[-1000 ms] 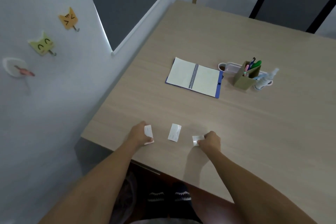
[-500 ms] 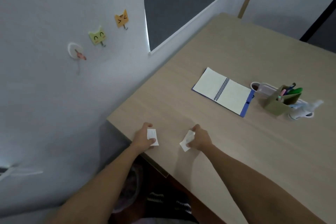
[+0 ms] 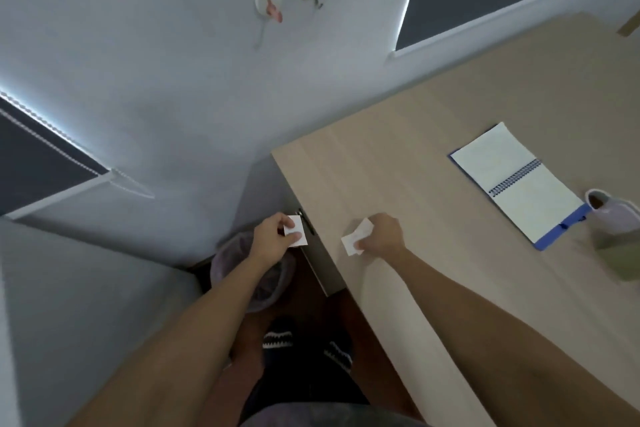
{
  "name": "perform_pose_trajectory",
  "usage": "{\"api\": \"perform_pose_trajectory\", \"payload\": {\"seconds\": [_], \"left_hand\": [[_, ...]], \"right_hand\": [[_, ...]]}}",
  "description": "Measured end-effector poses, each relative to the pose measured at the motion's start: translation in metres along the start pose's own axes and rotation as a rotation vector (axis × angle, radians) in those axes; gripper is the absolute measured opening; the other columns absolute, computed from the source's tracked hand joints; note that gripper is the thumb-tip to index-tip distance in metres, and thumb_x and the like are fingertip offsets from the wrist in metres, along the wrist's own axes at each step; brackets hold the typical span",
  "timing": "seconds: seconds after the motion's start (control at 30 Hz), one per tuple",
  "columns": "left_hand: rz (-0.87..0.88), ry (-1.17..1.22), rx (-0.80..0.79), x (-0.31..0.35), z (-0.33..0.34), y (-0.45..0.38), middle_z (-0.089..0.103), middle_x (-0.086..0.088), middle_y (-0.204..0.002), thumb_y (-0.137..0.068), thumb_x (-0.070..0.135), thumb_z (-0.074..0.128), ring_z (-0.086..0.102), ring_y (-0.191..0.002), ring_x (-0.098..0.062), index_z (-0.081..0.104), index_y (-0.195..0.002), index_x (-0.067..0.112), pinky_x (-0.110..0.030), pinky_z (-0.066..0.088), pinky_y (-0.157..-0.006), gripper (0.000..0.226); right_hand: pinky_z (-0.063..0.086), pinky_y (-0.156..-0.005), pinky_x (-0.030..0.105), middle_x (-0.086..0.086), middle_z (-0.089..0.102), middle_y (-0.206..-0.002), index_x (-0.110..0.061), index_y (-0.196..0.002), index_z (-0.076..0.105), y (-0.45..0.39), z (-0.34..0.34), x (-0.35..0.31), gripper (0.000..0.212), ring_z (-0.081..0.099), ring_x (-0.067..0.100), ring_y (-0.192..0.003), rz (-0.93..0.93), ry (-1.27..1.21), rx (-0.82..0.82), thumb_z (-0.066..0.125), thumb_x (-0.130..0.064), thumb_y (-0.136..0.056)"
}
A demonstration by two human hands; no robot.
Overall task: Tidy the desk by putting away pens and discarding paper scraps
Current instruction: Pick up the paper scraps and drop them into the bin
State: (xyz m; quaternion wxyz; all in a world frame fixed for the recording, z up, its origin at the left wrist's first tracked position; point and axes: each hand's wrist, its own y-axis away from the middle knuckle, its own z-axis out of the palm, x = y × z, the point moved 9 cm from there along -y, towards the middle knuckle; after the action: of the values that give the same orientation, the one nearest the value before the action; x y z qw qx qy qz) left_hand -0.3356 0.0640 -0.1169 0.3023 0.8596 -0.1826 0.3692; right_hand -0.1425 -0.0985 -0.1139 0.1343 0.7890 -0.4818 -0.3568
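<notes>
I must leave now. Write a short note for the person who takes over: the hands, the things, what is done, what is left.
Left hand: holds one paper scrap, off the desk edge, above the bin on the floor.
Right hand: holds paper scraps, over the desk.
Notebook lies open on the desk.
Done: no loose scraps or pens visible on the desk.
Left: drop both hands' scraps into the bin.

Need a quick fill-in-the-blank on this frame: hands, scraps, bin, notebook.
1. Each hand holds a white paper ____.
2. The left hand is past the desk edge, above the ____ on the floor.
3. The right hand is over the ____.
4. The spiral notebook lies ____ on the desk.

Missing words: scrap; wastebasket; desk; open
</notes>
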Motion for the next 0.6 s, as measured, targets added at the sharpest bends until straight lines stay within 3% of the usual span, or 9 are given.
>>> {"api": "perform_pose_trajectory", "payload": {"seconds": [0.1, 0.17, 0.23, 0.33, 0.4, 0.5, 0.6], "left_hand": [[-0.097, 0.044, 0.095, -0.041, -0.020, 0.006, 0.056, 0.002, -0.070, -0.078, 0.010, 0.075, 0.052, -0.069, -0.018, 0.068, -0.088, 0.006, -0.025, 0.040, -0.071, 0.013], [-0.157, 0.037, 0.150, -0.069, -0.034, 0.008, 0.054, 0.001, -0.070, -0.082, 0.008, 0.069, 0.053, -0.070, -0.018, 0.070, -0.093, 0.006, -0.020, 0.037, -0.066, 0.010], [-0.255, 0.068, 0.198, -0.102, -0.046, 0.012, 0.056, 0.000, -0.076, -0.084, 0.002, 0.062, 0.056, -0.074, -0.019, 0.070, -0.095, 0.007, -0.015, 0.036, -0.064, 0.015], [-0.385, 0.099, 0.187, -0.158, -0.050, 0.013, 0.058, -0.002, -0.087, -0.084, -0.004, 0.055, 0.059, -0.085, -0.021, 0.069, -0.103, 0.008, -0.015, 0.036, -0.071, 0.027], [-0.453, 0.092, 0.133, -0.190, -0.046, 0.012, 0.058, -0.004, -0.091, -0.084, -0.006, 0.052, 0.061, -0.095, -0.027, 0.067, -0.110, 0.007, -0.015, 0.036, -0.072, 0.032], [-0.518, 0.118, 0.086, -0.241, -0.033, 0.004, 0.064, -0.016, -0.103, -0.084, -0.009, 0.049, 0.061, -0.099, -0.029, 0.062, -0.119, 0.001, -0.029, 0.049, -0.085, 0.039], [-0.643, 0.164, 0.089, -0.300, -0.015, -0.013, 0.063, -0.016, -0.123, -0.084, -0.007, 0.049, 0.061, -0.109, -0.029, 0.060, -0.123, 0.001, -0.023, 0.046, -0.081, 0.041]], "right_hand": [[0.057, -0.072, 0.035, 0.018, 0.073, -0.093, -0.001, -0.088, 0.071, 0.007, 0.047, -0.062, 0.025, 0.070, 0.030, -0.086, -0.157, -0.061, -0.050, 0.077, -0.009, -0.065], [0.057, -0.074, 0.038, 0.020, 0.073, -0.089, 0.001, -0.084, 0.069, 0.010, 0.078, -0.099, 0.015, 0.069, 0.033, -0.083, -0.249, -0.057, -0.080, 0.067, -0.007, -0.071], [0.051, -0.080, 0.035, 0.020, 0.071, -0.099, -0.001, -0.094, 0.067, 0.008, 0.110, -0.122, 0.017, 0.065, 0.035, -0.093, -0.302, -0.043, -0.094, 0.058, -0.006, -0.080], [0.049, -0.087, 0.035, 0.021, 0.068, -0.111, -0.004, -0.108, 0.063, -0.006, 0.165, -0.127, 0.028, 0.062, 0.036, -0.104, -0.235, -0.055, -0.138, 0.047, -0.001, -0.085], [0.049, -0.087, 0.032, 0.020, 0.068, -0.112, -0.003, -0.108, 0.063, -0.019, 0.201, -0.117, 0.030, 0.062, 0.035, -0.106, -0.150, -0.063, -0.184, 0.046, 0.002, -0.085], [0.049, -0.091, 0.032, 0.020, 0.067, -0.117, -0.003, -0.112, 0.065, -0.039, 0.259, -0.100, 0.035, 0.062, 0.033, -0.109, -0.036, -0.099, -0.253, 0.047, 0.005, -0.083], [0.048, -0.088, 0.027, 0.019, 0.062, -0.125, -0.006, -0.119, 0.062, -0.070, 0.318, -0.088, 0.036, 0.059, 0.033, -0.114, 0.039, -0.094, -0.312, 0.048, 0.001, -0.087]]}}
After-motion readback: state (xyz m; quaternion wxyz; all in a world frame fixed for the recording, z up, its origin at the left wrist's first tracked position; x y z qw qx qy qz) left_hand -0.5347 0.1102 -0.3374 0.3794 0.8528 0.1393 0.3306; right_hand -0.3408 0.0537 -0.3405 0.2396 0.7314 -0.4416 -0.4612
